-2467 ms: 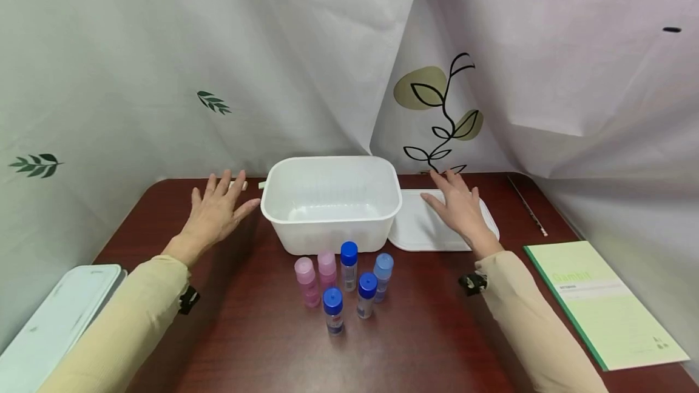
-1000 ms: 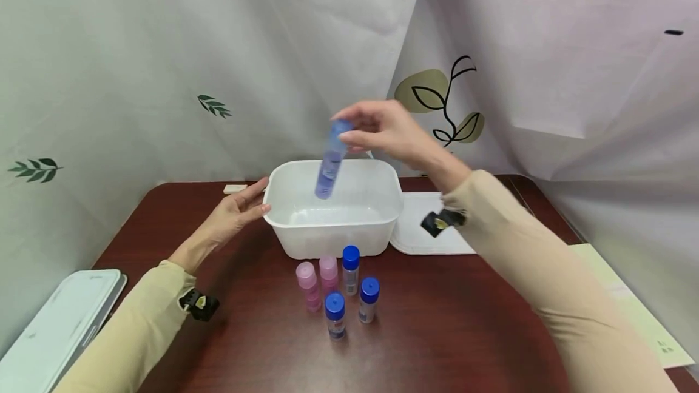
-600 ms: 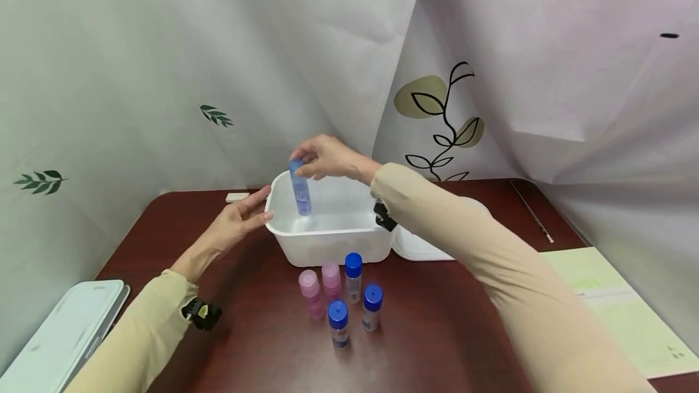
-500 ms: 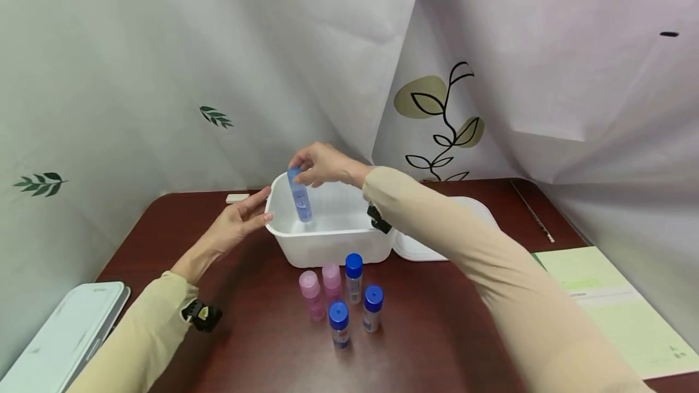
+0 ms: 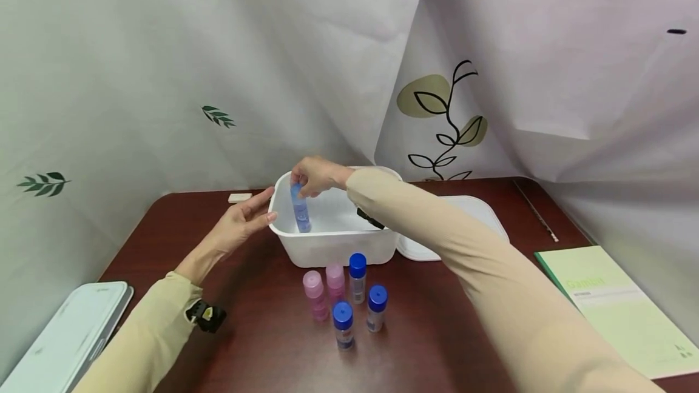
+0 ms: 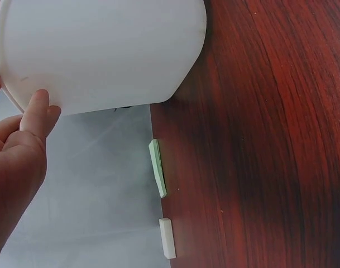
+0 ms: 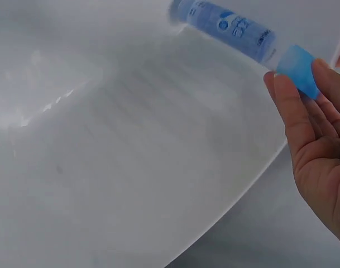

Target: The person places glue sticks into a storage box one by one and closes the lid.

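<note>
My right hand (image 5: 318,176) pinches the light-blue cap of a small translucent blue bottle (image 5: 301,216) between thumb and fingers. The bottle (image 7: 231,28) stands near upright inside the left end of a white plastic tub (image 5: 338,250), its base down by the tub floor. At the tub's left end, my left hand (image 5: 237,223) touches the rim and outer wall with spread, fairly straight fingers (image 6: 38,109). In front of the tub, two pink bottles (image 5: 317,299) and three clear bottles with dark-blue caps (image 5: 343,323) stand upright on the table.
A white lid (image 5: 469,211) lies right of the tub, partly behind my right sleeve. Further right are a pencil (image 5: 537,214) and a green notebook (image 5: 617,302). A pale flat case (image 5: 68,332) lies at left, and a small white block (image 5: 239,198) at the back.
My right hand has taken the light-blue-capped bottle from the group, carried it over the tub and lowered it into the left end. My left hand has come against the tub's left side.
</note>
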{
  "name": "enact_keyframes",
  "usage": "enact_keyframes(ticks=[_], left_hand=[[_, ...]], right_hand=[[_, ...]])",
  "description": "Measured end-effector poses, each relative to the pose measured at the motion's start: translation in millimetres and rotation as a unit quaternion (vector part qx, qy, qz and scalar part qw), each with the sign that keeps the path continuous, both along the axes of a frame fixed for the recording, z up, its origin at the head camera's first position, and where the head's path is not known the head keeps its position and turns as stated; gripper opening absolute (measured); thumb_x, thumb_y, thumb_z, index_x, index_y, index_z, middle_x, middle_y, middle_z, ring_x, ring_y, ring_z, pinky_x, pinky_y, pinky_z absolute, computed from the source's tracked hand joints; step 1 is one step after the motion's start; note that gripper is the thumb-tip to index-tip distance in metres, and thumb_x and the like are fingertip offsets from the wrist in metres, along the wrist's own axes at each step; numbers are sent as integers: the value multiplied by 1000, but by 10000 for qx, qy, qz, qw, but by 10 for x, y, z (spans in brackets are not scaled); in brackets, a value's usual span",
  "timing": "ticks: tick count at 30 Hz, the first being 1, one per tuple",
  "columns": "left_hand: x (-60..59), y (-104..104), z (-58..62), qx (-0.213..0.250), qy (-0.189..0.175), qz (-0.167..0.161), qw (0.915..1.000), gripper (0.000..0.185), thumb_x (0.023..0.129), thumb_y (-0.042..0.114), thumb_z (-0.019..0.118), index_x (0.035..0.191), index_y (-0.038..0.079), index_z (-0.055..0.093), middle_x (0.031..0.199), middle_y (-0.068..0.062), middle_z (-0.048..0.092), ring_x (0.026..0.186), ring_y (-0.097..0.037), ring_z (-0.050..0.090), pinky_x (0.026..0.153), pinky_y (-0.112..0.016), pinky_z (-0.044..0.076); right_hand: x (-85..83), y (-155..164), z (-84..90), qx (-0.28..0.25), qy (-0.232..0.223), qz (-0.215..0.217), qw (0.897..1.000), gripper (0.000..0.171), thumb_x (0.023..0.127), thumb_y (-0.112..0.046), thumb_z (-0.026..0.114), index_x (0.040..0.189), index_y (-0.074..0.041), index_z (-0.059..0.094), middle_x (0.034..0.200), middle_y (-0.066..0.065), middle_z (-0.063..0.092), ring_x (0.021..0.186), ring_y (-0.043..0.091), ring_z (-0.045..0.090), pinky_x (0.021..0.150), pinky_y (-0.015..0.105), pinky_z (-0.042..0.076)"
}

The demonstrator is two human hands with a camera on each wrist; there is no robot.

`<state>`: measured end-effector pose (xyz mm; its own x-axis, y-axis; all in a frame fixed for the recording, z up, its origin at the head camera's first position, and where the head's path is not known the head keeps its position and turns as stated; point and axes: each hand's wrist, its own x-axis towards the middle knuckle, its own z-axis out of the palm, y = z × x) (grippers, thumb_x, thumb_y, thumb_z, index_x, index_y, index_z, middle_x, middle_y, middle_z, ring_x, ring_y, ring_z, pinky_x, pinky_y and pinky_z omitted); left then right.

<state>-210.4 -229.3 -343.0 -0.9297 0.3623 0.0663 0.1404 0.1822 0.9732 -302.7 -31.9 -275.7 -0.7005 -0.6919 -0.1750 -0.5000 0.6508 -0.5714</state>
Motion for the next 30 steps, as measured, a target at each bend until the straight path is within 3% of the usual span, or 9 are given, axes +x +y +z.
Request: enact_keyframes(ticks=[3, 8, 10, 12, 16, 20, 24, 26, 30], left_hand=[[1, 8, -5, 4, -16, 9, 10000, 65, 96, 9, 52, 148, -3, 15, 154, -19, 16, 133, -32, 33, 90, -10, 43], [-2, 7, -4, 14, 19, 30, 10000, 64, 96, 10, 53, 148, -2, 17, 154, -19, 17, 125, -7, 45, 90, -10, 44], [-2, 6, -9, 11, 8, 34, 10000, 64, 96, 10, 53, 148, -2, 17, 154, -19, 18, 124, -7, 46, 90, -10, 44], [2, 5, -19, -7, -7, 50, 10000, 64, 97, 10, 52, 148, -2, 17, 154, -19, 18, 129, -16, 43, 89, -10, 44], [10, 9, -43, -37, 14, 123, 9999, 63, 97, 11, 53, 148, -2, 18, 153, -19, 20, 133, -34, 34, 89, -10, 44], [14, 15, -61, -2, 109, 199, 9997, 63, 96, 11, 54, 147, -3, 20, 153, -20, 21, 130, -27, 41, 89, -10, 44], [22, 11, -70, 69, 154, 240, 9996, 63, 96, 11, 54, 147, -4, 21, 152, -22, 22, 121, -8, 50, 88, -11, 45], [26, 5, -69, 83, 164, 261, 9995, 63, 96, 12, 55, 147, -4, 21, 152, -23, 22, 116, -2, 52, 87, -11, 45], [30, 1, -61, 73, 182, 283, 9994, 63, 96, 11, 55, 147, -4, 22, 152, -22, 23, 117, -3, 51, 88, -11, 45]], right_hand=[[-1, -1, -29, 217, 38, 85, 9997, 24, 84, -2, 68, 108, -1, 63, 107, 14, 68, 88, 20, 65, 67, 21, 55], [5, 8, 39, 549, 137, 262, 9981, 38, 85, -5, 68, 123, -3, 59, 117, 15, 65, 102, 22, 63, 78, 24, 54], [18, 38, 118, 670, 270, 363, 9967, 44, 86, -6, 68, 128, -3, 55, 121, 15, 63, 108, 23, 61, 85, 25, 52], [53, 94, 232, 660, 454, 481, 9956, 46, 86, -7, 67, 130, -2, 53, 123, 16, 61, 112, 23, 59, 91, 25, 49], [219, 310, 523, -125, 880, 714, 9935, 37, 88, -6, 65, 123, 0, 58, 116, 16, 65, 107, 21, 61, 92, 24, 48], [555, 674, 673, -1524, 899, 859, 9805, 25, 88, -6, 65, 112, 1, 64, 105, 13, 68, 96, 18, 64, 86, 25, 52], [966, 1109, 475, -2258, 469, 1109, 9667, 19, 85, -4, 68, 103, 1, 65, 100, 11, 68, 92, 15, 64, 81, 28, 55], [1143, 1295, 278, -2311, 219, 1212, 9651, 20, 84, -5, 70, 102, 1, 65, 99, 11, 68, 91, 13, 64, 80, 29, 55], [1395, 1521, -120, -2230, -139, 1334, 9656, 28, 81, -13, 74, 104, 0, 63, 101, 12, 66, 92, 12, 64, 81, 29, 55]])
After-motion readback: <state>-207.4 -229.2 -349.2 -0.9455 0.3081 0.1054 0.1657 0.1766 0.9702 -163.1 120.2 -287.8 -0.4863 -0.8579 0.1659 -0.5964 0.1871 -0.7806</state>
